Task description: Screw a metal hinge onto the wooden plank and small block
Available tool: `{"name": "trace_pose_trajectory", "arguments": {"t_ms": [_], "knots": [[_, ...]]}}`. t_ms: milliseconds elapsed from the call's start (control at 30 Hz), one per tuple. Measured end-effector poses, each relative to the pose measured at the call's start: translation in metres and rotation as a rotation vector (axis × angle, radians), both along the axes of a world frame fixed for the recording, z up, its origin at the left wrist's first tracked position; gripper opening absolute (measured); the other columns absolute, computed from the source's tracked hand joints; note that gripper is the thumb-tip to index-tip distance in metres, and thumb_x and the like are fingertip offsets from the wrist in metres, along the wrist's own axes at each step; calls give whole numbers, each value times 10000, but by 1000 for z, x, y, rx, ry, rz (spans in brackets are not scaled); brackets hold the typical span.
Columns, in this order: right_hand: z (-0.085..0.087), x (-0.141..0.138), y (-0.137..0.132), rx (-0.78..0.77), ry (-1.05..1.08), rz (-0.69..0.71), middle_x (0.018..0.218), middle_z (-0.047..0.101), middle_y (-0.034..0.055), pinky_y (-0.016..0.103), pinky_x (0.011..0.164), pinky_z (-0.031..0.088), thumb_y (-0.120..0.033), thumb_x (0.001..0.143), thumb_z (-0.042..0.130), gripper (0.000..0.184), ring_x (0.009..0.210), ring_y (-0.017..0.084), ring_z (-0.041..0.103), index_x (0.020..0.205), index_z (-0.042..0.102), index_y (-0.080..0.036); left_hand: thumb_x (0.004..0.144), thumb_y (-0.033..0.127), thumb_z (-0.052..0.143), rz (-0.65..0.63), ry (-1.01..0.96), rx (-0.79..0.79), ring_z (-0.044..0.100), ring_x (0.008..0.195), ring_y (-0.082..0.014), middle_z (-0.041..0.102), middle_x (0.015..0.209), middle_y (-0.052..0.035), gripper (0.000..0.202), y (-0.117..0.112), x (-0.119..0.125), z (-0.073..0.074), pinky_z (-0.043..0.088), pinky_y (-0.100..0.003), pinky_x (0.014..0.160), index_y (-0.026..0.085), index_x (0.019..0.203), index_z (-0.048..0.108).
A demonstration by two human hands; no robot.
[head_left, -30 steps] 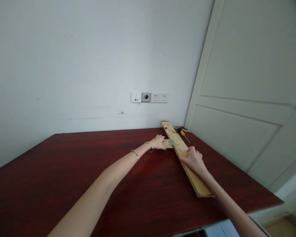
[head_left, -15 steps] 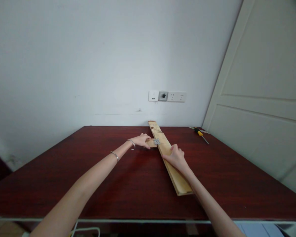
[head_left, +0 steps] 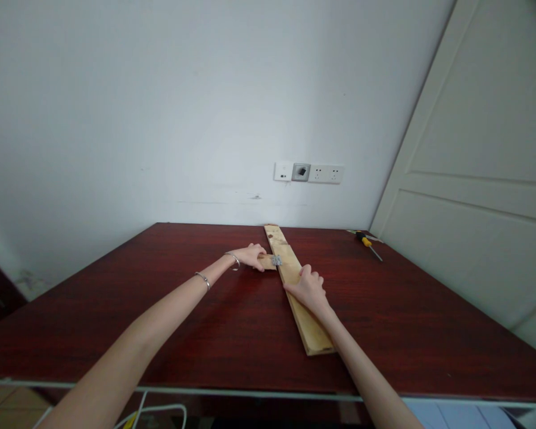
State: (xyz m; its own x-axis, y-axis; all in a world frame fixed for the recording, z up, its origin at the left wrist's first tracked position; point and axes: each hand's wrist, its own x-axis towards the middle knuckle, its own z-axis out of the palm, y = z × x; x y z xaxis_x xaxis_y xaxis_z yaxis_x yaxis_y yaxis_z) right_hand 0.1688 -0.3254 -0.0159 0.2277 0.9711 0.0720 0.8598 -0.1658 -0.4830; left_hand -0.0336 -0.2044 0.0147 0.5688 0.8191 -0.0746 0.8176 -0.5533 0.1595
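Note:
A long pale wooden board (head_left: 298, 302) lies on the dark red table, running from near the wall toward me. A metal hinge (head_left: 276, 260) joins its left edge to a short wooden piece (head_left: 268, 263). My left hand (head_left: 251, 257) is closed on the outer end of that short piece, with two bracelets on the wrist and forearm. Across the long board's middle, my right hand (head_left: 309, 288) grips both edges, thumb on the left side and fingers over the right.
A yellow and black screwdriver (head_left: 367, 243) lies at the table's back right corner. The table (head_left: 196, 351) meets a white wall with sockets (head_left: 326, 173). A pale panelled door (head_left: 477, 179) stands to the right. White cables (head_left: 163, 409) hang below the front edge.
Both hands have shifted slightly left with the board and the hinged piece. The board's far end now sits lower, nearer the table. The camera view has moved a little.

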Motion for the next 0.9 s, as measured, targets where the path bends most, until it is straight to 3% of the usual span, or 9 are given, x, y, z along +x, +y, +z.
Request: {"name": "trace_pose_trajectory", "arguments": {"t_ms": [333,567,900], "knots": [[-2,-10,-2,50,-54,-54,1158,497,221,567,783,484,-477,666,643,647,1124,398,457,1167,419,-136,573,486,680,-15,-2,-34,481,1112,-275,564,1193,-64,677,13,2,-1,431,-317,910,215,1186,586],[-4,-12,1,38,-68,-42,1143,492,232,562,801,476,-457,655,664,673,1125,402,454,1171,421,-98,537,469,694,-40,63,-71,491,1105,-291,552,1216,-76,715,17,10,9,437,-345,913,211,1193,574],[16,-9,-3,-42,-135,106,1156,532,236,473,814,492,-450,690,677,632,1125,390,508,1174,466,-103,556,436,722,-44,252,-154,509,1103,-309,512,1269,-105,738,23,25,11,455,-376,910,204,1227,521]]}}
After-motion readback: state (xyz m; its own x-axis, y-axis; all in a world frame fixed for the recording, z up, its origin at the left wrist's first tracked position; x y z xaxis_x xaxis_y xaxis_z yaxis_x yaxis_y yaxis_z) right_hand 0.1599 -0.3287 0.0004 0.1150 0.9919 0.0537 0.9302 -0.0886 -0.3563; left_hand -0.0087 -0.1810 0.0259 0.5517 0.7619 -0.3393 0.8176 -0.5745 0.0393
